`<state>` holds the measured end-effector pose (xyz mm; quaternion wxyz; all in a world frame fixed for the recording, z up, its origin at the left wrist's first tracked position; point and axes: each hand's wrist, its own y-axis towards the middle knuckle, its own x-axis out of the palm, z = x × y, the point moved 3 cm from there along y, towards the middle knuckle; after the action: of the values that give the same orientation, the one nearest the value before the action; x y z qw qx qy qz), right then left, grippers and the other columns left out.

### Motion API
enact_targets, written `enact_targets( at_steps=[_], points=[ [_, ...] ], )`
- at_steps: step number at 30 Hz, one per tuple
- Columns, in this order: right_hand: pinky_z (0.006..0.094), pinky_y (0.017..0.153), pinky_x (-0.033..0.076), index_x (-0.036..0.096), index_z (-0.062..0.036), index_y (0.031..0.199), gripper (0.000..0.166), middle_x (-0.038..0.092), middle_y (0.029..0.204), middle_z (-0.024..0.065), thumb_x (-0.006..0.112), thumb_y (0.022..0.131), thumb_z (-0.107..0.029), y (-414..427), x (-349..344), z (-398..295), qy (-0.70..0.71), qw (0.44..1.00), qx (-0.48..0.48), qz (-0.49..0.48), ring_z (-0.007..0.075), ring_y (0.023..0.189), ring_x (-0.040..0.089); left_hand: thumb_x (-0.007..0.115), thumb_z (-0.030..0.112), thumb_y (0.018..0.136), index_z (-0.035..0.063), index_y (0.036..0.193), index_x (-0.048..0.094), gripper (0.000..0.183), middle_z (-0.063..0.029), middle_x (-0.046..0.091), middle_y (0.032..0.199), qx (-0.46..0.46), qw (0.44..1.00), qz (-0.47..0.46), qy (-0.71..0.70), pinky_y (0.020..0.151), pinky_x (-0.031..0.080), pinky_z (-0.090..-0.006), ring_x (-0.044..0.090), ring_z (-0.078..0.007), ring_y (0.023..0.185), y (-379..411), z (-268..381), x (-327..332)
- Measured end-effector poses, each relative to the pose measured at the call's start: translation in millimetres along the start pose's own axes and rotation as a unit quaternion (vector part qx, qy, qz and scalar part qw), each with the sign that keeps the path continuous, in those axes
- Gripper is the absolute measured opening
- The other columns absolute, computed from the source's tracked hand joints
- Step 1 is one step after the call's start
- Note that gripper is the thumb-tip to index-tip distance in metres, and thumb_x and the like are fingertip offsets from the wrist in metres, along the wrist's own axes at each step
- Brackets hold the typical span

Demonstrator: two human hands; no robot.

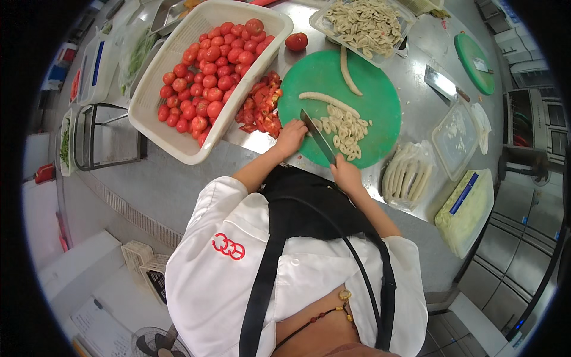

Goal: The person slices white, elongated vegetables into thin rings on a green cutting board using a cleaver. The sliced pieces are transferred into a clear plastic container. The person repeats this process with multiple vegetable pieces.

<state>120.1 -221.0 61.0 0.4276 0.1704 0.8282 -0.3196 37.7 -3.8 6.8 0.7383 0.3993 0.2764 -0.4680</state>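
Observation:
On a round green cutting board (383,129), my right hand (348,176) grips the handle of a Chinese cleaver (320,138). Its blade slants across the board's near left part. Close against the blade, my left hand (292,137) is curled with fingertips down, pressing a short pale piece that it mostly hides. To the right of the blade lies a loose pile of pale sliced rings (350,131). A whole pale sausage-like length (330,100) rests just beyond the slices. Another curved length (347,71) lies near the board's far edge.
Left stands a white plastic basket (156,93) of tomatoes, with cut tomatoes (260,107) beside the board. A clear tub (319,20) of sliced rings is beyond. Rightward lie bagged pale lengths (408,176), a plastic lid (455,140), a second cleaver (441,82) and a lidded container (466,214).

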Motion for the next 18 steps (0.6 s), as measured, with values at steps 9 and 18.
enact_targets(
  at_steps=[9,18],
  points=[
    [0.0546,0.064,0.047,0.048,-0.0014,0.099,0.032,0.063,0.075,0.0242,0.061,0.088,-0.028,26,0,-10,0.046,0.996,0.012,0.07,0.0445,0.072,0.063,0.06,0.001,0.075,0.0032,0.09,0.058,0.015,-0.013,0.057,0.097,0.005,1.0,-0.003,-0.024,0.085,0.047,-0.0409,0.054,-0.0335,0.096,0,-8,-3],
    [0.0539,0.065,0.049,0.047,-0.0035,0.104,0.031,0.065,0.076,0.0231,0.058,0.089,-0.029,20,19,-7,0.005,1.0,0.003,0.016,0.0437,0.073,0.064,0.061,0.002,0.075,0.0032,0.091,0.057,0.016,-0.013,0.056,0.099,0.006,1.0,-0.005,-0.015,0.084,0.047,-0.0413,0.054,-0.0333,0.097,-1,-4,-2]
  ],
)
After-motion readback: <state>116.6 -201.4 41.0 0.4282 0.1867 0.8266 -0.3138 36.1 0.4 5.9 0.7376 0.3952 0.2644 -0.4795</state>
